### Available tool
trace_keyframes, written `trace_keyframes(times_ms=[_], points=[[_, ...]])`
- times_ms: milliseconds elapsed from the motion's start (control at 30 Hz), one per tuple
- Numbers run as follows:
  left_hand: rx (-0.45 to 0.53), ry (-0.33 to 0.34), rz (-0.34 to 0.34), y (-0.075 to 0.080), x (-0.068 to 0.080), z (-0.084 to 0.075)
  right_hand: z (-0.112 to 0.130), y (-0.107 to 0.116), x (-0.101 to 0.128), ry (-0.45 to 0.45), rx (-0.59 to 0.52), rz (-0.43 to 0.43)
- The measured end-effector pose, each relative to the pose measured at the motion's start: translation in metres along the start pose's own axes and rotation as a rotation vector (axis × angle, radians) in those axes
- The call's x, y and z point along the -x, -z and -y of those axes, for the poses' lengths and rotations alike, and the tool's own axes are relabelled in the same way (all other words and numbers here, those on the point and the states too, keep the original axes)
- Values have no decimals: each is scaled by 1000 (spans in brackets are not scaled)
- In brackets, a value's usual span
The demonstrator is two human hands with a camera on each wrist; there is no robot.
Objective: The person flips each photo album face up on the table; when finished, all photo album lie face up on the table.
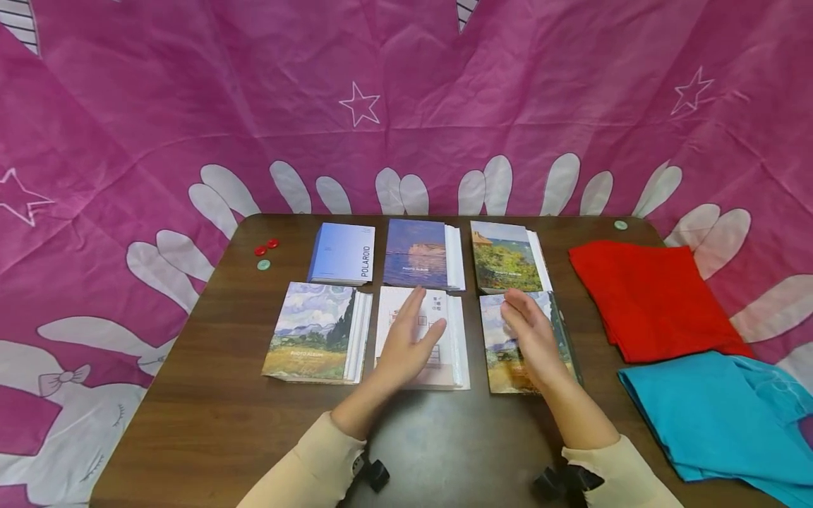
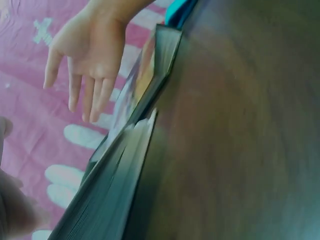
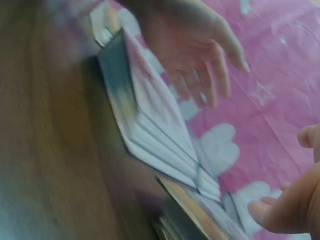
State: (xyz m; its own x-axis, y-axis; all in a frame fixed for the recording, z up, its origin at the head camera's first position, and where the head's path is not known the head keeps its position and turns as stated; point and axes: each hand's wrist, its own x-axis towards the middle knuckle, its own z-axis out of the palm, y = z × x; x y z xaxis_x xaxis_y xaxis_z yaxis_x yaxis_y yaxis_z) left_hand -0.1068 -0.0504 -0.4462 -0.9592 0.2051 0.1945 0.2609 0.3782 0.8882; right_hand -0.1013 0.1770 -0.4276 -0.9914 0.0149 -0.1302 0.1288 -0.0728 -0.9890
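Photo albums lie on the dark wooden table in two rows of three. In the head view my left hand (image 1: pixel 406 346) hovers over the white album (image 1: pixel 438 367) in the front middle, fingers extended and thumb apart. My right hand (image 1: pixel 536 342) is above the front right album (image 1: pixel 500 353) with a painted landscape cover, its palm turned inward. Neither hand holds anything. At front left is another landscape album (image 1: pixel 308 339). Behind stand a blue POLAROID album (image 1: pixel 343 252), a purple seascape album (image 1: pixel 414 250) and a green garden album (image 1: pixel 504 254).
A folded red cloth (image 1: pixel 660 300) and a blue cloth (image 1: pixel 718 416) lie along the table's right side. Two red buttons (image 1: pixel 273 243) and a green button (image 1: pixel 263 265) sit at back left, another green button (image 1: pixel 620 225) at back right. A pink curtain (image 1: pixel 419 92) hangs behind.
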Motion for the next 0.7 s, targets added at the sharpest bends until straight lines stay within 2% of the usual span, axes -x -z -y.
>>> trace_keyframes(times_ms=[100, 267, 433, 700], points=[[31, -24, 48, -13, -1, 0, 4, 14, 4, 5, -8, -33], [45, -25, 112, -33, 3, -2, 3, 39, 13, 33, 31, -77], [60, -40, 168, -52, 5, -4, -2, 54, 20, 51, 130, -172], [68, -12, 221, -79, 8, -13, -11, 76, 30, 44, 216, -187]])
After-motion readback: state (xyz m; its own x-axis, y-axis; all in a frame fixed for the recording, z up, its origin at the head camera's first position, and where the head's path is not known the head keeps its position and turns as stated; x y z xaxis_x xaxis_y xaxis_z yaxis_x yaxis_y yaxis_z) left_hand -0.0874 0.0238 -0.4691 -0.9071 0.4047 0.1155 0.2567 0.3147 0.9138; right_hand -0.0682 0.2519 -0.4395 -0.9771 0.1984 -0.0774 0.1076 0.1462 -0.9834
